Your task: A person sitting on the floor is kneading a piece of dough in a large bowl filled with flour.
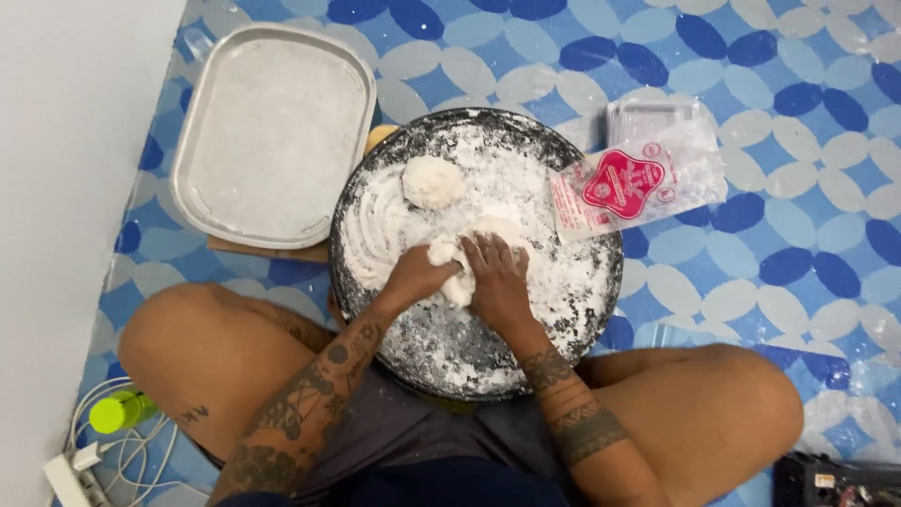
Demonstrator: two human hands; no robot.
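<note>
Blue-patterned floor mat (770, 282) bears a floured round pan (601, 282), its rim touching the flour bag (638, 183); left hand (418, 275) and right hand (497, 282) clasp dough (460, 272) mid-pan, dough ball (432, 180) apart.

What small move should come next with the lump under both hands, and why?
Probably keep pressing and rounding the white dough lump in the floured round black tray: both hands, left and right, grip it, and it looks ragged beside the finished white dough ball.
</note>
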